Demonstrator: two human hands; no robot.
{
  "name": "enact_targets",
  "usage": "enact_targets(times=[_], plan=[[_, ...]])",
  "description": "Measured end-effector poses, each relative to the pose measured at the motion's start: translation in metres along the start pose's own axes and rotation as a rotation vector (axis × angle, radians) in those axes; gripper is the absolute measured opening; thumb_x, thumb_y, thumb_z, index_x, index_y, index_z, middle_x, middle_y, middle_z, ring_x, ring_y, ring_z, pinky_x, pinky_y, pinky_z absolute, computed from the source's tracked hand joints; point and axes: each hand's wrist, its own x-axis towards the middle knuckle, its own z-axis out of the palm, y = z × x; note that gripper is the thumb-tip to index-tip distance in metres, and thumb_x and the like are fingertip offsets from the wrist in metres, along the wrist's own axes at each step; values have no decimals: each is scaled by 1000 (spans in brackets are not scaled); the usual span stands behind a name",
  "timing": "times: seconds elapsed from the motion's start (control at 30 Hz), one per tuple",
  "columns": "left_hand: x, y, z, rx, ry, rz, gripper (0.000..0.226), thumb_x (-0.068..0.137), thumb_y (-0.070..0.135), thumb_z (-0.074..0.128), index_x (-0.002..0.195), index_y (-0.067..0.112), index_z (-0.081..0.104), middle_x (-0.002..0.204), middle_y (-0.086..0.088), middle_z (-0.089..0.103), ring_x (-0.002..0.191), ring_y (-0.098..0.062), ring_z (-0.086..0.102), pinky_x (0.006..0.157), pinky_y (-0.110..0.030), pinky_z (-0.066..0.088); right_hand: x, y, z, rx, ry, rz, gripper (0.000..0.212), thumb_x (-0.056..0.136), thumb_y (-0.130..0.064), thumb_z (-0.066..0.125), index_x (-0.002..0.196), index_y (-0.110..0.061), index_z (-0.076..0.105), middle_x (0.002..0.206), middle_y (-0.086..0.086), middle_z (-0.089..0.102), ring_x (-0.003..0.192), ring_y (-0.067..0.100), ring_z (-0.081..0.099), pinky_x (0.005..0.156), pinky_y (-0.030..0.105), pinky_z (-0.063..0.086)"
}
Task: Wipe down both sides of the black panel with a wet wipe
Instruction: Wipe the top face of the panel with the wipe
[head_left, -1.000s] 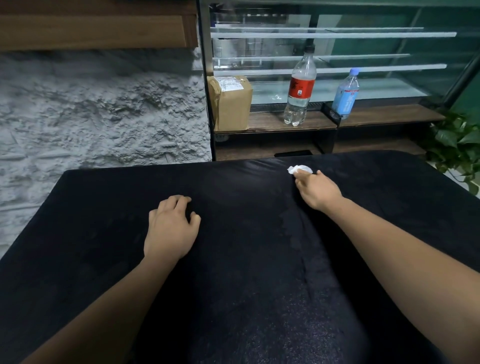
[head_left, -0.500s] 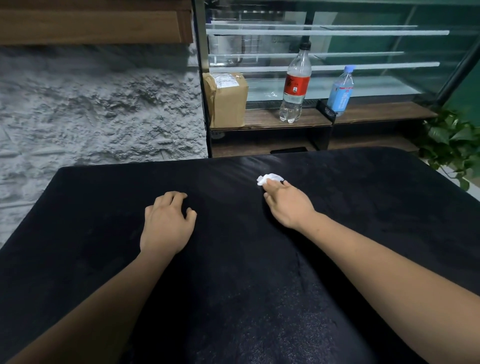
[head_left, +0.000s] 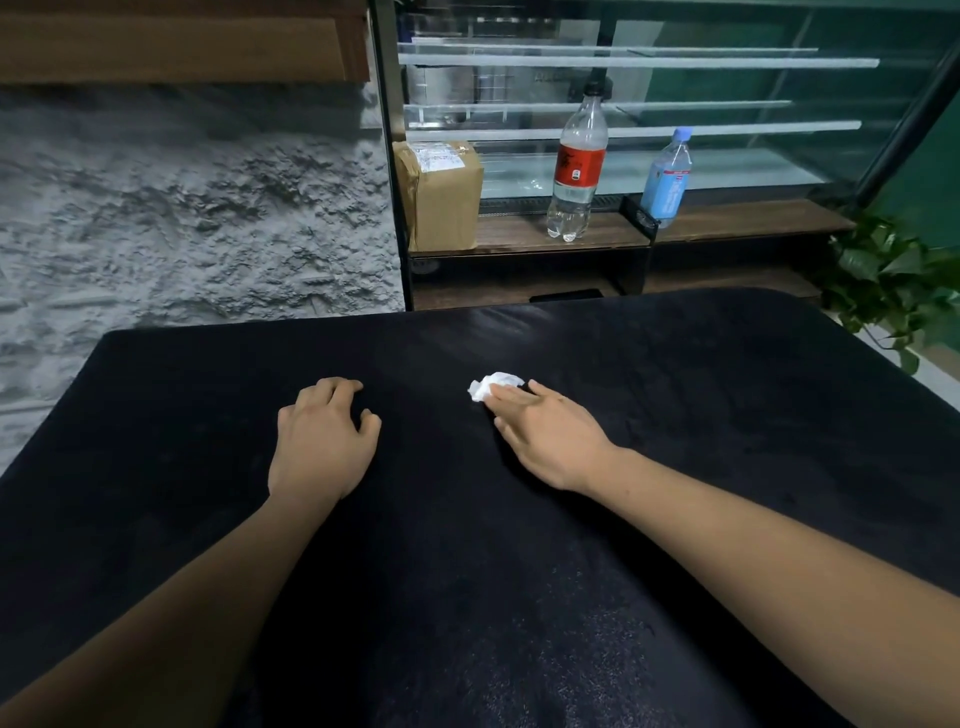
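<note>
A large black panel (head_left: 701, 426) lies flat and fills the lower part of the view. A crumpled white wet wipe (head_left: 488, 386) sits on it near the middle. My right hand (head_left: 545, 436) presses the wipe onto the panel with straight fingers, and only the wipe's far end shows past the fingertips. My left hand (head_left: 322, 441) rests on the panel to the left of the wipe, fingers bent at the tips, holding nothing. A faint damp sheen marks the panel beyond the wipe.
Behind the panel stands a glass display case on a wooden shelf (head_left: 727, 228). On the shelf are a cardboard box (head_left: 441, 192), a red-label bottle (head_left: 576, 166) and a blue-label bottle (head_left: 667, 176). A rough grey wall (head_left: 182, 223) is at left, a green plant (head_left: 893, 280) at right.
My right hand has slid the wipe leftward and toward me across the panel, closer to my left hand. My left hand has stayed in place.
</note>
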Motion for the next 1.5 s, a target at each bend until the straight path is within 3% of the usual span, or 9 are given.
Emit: enact_targets(times=[0.27,0.6,0.73,1.07,1.27,1.5], plan=[[1,0,0,6,-6,2,46,101,45,43,141,25,56,144,6,53,134,-19,46,114,-46,35,-6,37,-14,3,-21,110,44,111,-25,33,153,-37,37,155,-28,41,141,4,46,129,37,18],[1,0,1,9,-9,-3,45,101,45,43,140,25,56,143,6,53,133,-19,46,114,-45,35,-16,85,-26,-2,-7,333,40,112,-24,32,149,-30,43,160,-14,46,128,21,61,128,39,17],[1,-1,1,15,-8,-4,46,101,45,43,139,25,56,143,6,54,132,-19,46,113,-45,36,-12,77,-21,-57,4,369,36,112,-28,32,142,-21,49,156,-7,51,132,29,57,126,36,21],[1,0,0,19,-15,-8,47,101,45,42,141,24,56,144,5,53,134,-20,46,114,-46,35,-30,24,-14,-58,36,135,38,110,-32,34,147,-29,44,159,-18,42,135,13,48,117,24,26],[1,1,-2,14,-22,-7,48,101,45,42,142,23,56,146,5,52,136,-20,45,115,-47,35,-46,-7,1,-18,29,-30,42,111,-33,35,152,-32,40,159,-19,41,145,1,37,125,20,11],[2,1,-1,17,-32,-13,50,101,47,39,143,25,54,146,6,51,136,-19,44,116,-45,33,-46,1,-1,43,-13,-26,45,113,-36,31,157,-32,43,165,-15,38,152,-2,29,129,25,6]])
